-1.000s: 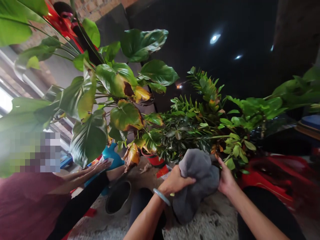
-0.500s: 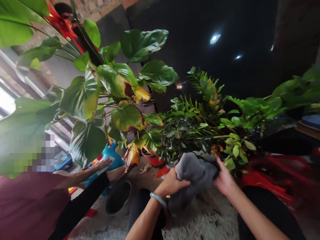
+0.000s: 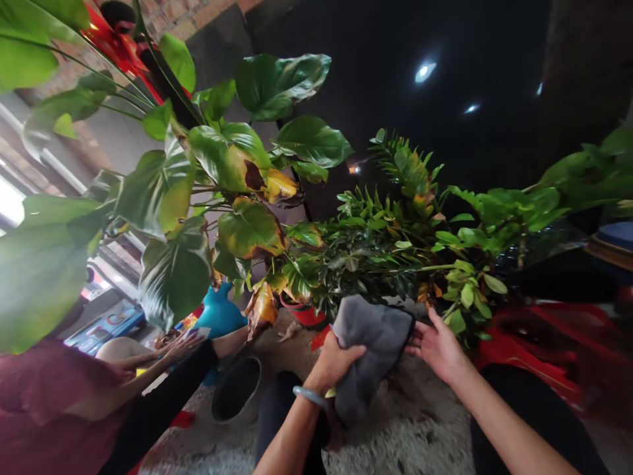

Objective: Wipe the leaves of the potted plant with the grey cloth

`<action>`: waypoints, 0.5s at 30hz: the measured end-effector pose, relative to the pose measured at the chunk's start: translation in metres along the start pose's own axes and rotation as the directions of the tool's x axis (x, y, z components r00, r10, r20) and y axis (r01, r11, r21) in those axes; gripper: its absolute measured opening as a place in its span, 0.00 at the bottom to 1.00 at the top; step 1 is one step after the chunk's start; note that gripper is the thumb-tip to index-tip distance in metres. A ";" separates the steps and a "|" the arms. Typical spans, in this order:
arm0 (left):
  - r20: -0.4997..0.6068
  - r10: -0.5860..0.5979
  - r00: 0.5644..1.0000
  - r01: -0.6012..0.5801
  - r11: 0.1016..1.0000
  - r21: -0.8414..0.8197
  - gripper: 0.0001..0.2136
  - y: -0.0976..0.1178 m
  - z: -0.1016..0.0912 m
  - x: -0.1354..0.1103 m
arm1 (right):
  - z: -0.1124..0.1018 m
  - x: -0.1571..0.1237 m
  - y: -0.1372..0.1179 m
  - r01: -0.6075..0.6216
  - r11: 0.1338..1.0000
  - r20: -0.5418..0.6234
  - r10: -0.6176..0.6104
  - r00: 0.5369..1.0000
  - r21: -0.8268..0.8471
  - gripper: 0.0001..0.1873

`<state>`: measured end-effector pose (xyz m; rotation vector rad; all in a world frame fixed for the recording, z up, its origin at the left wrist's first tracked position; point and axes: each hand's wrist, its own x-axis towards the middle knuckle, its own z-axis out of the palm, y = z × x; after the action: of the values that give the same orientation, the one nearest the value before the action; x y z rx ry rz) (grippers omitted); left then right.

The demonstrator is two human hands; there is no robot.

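A grey cloth (image 3: 370, 343) with a dark edge hangs folded in front of me, above the ground. My left hand (image 3: 333, 363), with a pale bangle on the wrist, grips its left side, the thumb lying across the front. At the cloth's right corner is my right hand (image 3: 440, 349), its fingers apart and the thumb raised away from them. Those fingertips meet the dark edge; whether any reach behind it I cannot tell. Just beyond the cloth, small-leaved green plants (image 3: 465, 290) crowd close to my right hand.
A large-leaved plant (image 3: 252, 227) with browned, yellowing leaves fills the left. Below it stand a red pot (image 3: 304, 311) and a dark bucket (image 3: 237, 389). A co-worker in a maroon top (image 3: 54, 402) sits at left, hands near a turquoise vase-like object (image 3: 220, 310). Red plastic (image 3: 539, 343) lies right.
The cloth has shifted left and opened out flatter with my left hand. My right hand's fingers have spread at its edge. The co-worker's hand has drawn back from the turquoise object.
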<state>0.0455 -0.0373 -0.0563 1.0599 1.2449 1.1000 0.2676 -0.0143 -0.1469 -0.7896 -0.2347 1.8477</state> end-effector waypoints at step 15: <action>-0.221 -0.008 0.975 -0.021 0.991 -0.130 0.23 0.013 -0.008 -0.004 | 0.009 -0.009 -0.004 0.007 1.000 -0.061 -0.007 0.998 -0.004 0.25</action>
<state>0.0371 -0.0390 -0.0432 0.8591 1.3235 1.3144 0.2668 -0.0185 -0.1347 -0.8458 -0.2016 1.8140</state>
